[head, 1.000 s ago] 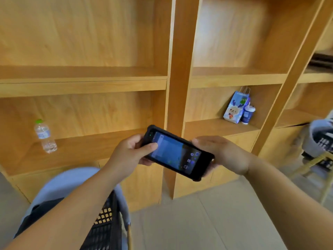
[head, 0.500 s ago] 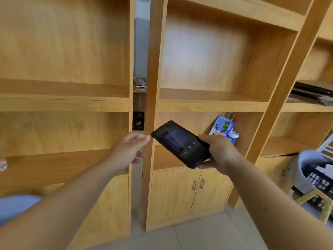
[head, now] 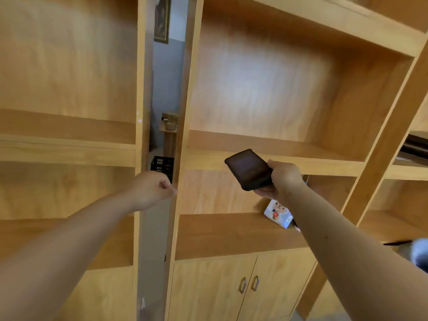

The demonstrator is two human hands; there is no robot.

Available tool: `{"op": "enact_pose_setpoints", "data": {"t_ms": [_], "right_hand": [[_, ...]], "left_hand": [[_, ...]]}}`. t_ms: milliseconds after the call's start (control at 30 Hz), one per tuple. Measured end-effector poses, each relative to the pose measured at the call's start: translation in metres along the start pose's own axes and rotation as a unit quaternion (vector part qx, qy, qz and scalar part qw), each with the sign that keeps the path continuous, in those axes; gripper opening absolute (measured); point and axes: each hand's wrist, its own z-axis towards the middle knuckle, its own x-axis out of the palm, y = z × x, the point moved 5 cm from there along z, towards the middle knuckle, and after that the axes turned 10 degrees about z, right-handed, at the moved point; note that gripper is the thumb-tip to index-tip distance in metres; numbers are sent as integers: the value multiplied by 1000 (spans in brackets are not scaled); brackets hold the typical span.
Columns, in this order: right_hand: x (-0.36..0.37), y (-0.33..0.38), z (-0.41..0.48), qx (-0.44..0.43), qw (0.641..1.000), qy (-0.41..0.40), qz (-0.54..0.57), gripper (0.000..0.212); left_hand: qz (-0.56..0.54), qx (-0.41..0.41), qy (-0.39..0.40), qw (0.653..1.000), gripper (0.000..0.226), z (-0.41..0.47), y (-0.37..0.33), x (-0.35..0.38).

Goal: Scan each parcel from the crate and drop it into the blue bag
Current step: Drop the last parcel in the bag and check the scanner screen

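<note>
R hand (head: 281, 179) grips a flat black scanner (head: 249, 169) w/ rounded corners, in front of smooth light-wood shelving (head: 254, 89); L hand (head: 151, 188) is curled into an empty fist. Black slotted plastic crate (head: 162, 164) shows thru the gap btwn shelf units, just beyond the L hand.

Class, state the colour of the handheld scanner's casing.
Black, shown best in the head view; the right hand grips the scanner.
</note>
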Motion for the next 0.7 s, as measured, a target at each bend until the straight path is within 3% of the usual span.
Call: {"op": "enact_pose_setpoints", "data": {"t_ms": [400, 500, 600, 700], "right_hand": [[46, 4, 169, 50, 995, 54, 66, 28], [58, 3, 192, 55, 989, 122, 66, 21], [70, 2, 204, 20, 970, 244, 4, 15], [75, 2, 216, -12, 954, 298, -26, 26]], "left_hand": [[112, 4, 40, 993, 22, 121, -4, 48], [114, -13, 46, 992, 21, 131, 0, 54], [113, -36, 42, 992, 21, 137, 0, 58], [116, -48, 43, 991, 22, 143, -5, 59]]}}
